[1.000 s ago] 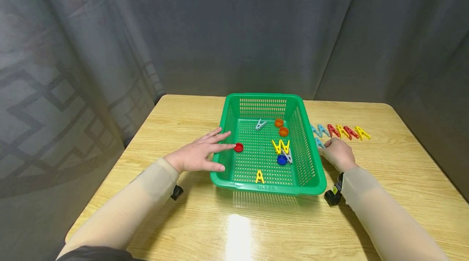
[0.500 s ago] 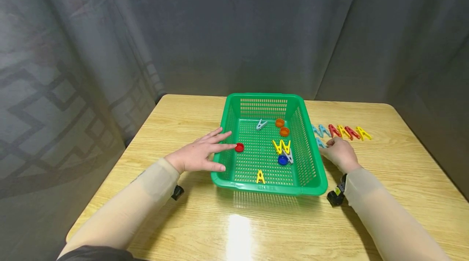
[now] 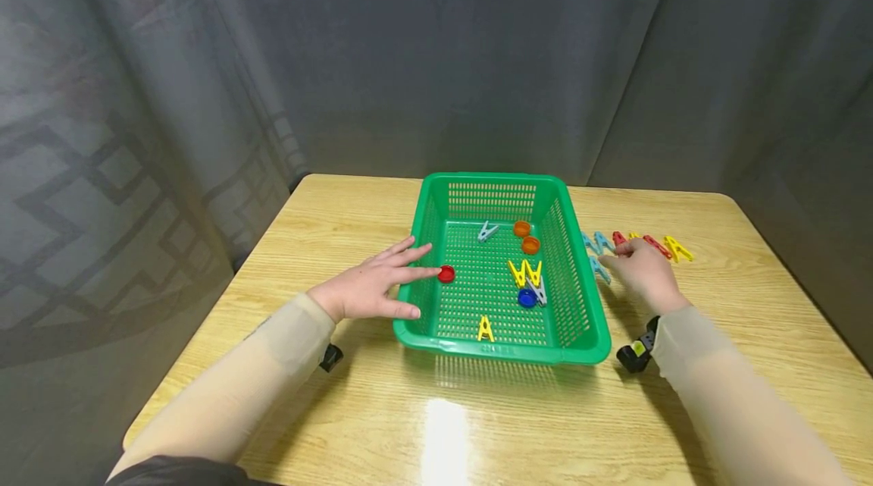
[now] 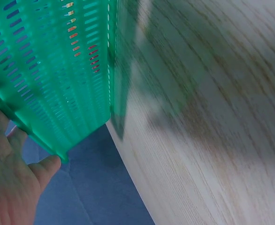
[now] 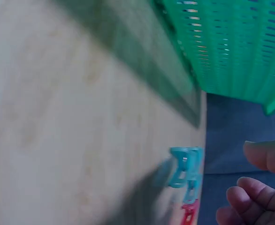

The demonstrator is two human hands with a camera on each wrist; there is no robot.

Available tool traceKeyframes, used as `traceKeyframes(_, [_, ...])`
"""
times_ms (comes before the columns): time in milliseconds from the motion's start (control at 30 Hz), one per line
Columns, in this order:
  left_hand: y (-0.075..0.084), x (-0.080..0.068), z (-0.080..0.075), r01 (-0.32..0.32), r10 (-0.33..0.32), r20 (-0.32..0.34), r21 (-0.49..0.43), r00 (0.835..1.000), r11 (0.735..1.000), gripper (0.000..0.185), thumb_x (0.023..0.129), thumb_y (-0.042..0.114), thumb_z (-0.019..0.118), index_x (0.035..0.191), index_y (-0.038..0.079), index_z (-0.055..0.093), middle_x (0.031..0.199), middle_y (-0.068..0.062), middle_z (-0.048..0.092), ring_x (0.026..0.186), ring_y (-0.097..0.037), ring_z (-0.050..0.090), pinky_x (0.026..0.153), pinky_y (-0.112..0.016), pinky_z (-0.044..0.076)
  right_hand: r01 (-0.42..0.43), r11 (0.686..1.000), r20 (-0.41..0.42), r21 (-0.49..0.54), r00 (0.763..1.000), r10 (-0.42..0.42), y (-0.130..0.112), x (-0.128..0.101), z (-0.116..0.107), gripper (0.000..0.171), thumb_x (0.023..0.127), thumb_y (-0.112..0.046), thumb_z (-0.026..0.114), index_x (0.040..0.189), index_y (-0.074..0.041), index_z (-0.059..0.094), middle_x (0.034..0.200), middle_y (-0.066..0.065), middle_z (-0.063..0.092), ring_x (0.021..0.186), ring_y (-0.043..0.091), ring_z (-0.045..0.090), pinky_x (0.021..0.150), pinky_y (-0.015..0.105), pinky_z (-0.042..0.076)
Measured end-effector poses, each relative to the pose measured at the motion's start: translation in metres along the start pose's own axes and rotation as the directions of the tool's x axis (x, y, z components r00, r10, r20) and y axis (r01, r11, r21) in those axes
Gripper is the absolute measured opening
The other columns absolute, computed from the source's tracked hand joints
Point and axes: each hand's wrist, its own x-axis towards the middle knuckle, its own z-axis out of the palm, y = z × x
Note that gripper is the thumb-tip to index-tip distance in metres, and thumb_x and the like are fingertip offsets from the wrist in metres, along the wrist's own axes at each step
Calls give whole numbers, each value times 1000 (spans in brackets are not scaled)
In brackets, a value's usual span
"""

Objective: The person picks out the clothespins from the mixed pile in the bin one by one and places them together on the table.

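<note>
My left hand [image 3: 368, 285] lies with spread, straight fingers over the left rim of a green plastic basket [image 3: 501, 353]. In the left wrist view its thumb [image 4: 48, 166] touches the basket's edge. To the basket's right, my right hand [image 3: 644, 274] hovers over the table, thumb and fingers apart and holding nothing. Just left of its fingertips lies a light blue clothespin [image 3: 599, 269], also low in the right wrist view as a blue clothespin [image 5: 184, 164]. Behind it runs a row with blue [image 3: 603, 242], red [image 3: 657, 246] and yellow clothespins [image 3: 678, 248], partly hidden by the hand.
Inside the basket lie a red cap [image 3: 446, 274], a blue cap [image 3: 527, 298], orange caps [image 3: 530, 246], several yellow clothespins [image 3: 485, 328], a grey clothespin [image 3: 539, 291] and a pale blue clothespin [image 3: 487, 232]. Wooden table [image 3: 355, 410]; dark curtains [image 3: 477, 54] close behind.
My right hand has let go of the light blue clothespin beside the basket and moved right, now covering part of the row. The left hand stays on the rim.
</note>
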Motion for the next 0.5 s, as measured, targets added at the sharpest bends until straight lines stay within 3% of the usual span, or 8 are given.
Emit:
traceKeyframes(233, [0,0,-1,-3,3,-2,3,1000,1000,69,88,52,63,148,31,38,161,3,11,147,-22,-6,113,-58,14,46,999,-59,-15,997,-47,-10,2,-16,55,97,-43,50,118,7,49,113,28,53,89,36,51,66,38,42])
traceKeyframes(500, [0,0,0,-9,9,-6,5,1000,1000,69,88,55,62,148,30,39,161,0,12,147,-22,-5,112,-58,15,58,997,-102,49,993,-52,-35,0,-35,65,96,-49,48,128,8,45,118,26,49,96,37,47,69,41,43])
